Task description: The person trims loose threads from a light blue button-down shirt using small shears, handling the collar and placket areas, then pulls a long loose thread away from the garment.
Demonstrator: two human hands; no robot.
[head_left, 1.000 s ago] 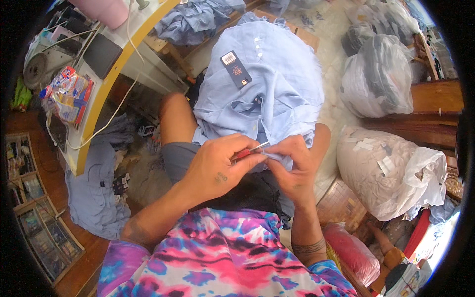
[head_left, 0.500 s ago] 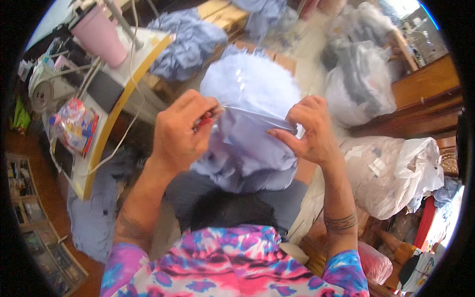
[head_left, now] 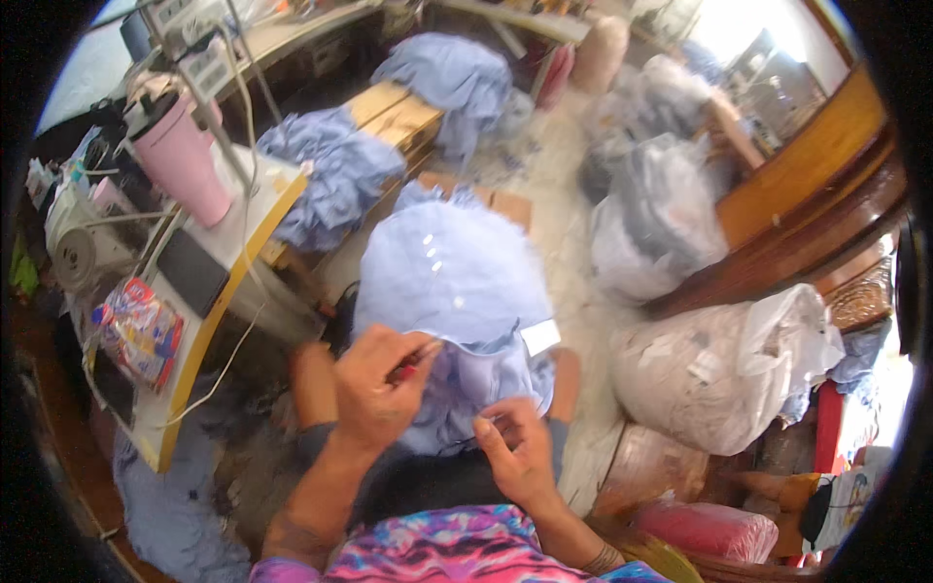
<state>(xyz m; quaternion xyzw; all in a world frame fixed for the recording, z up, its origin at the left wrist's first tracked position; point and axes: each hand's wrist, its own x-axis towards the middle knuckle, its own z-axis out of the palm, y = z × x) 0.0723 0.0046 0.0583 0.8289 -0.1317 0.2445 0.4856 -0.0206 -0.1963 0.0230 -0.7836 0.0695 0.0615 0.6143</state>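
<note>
A light blue cloth garment [head_left: 447, 257] lies bunched over my lap, with a row of small pale spots and a white tag [head_left: 540, 337] at its right edge. My left hand [head_left: 374, 389] is closed at the garment's near left side. Within its fingers shows a small red tool [head_left: 405, 371], mostly hidden, and its fingertips touch the cloth edge. Lower and nearer to me, my right hand [head_left: 520, 452] is blurred, with thumb and fingers pinched together by the cloth's near edge. What they pinch, if anything, is too small to tell.
On the left, a white table [head_left: 258, 219] with a yellow edge holds a pink tumbler [head_left: 183, 160], a dark phone [head_left: 192, 270] and a colourful packet [head_left: 141, 330]. More blue cloth [head_left: 330, 175] lies beyond on wooden slats. Stuffed plastic bags [head_left: 724, 369] stand at right.
My right hand has let go of the stretched cloth edge and come down toward me. The left hand has lowered too, keeping the red tool. The view has shifted, and the white tag now shows.
</note>
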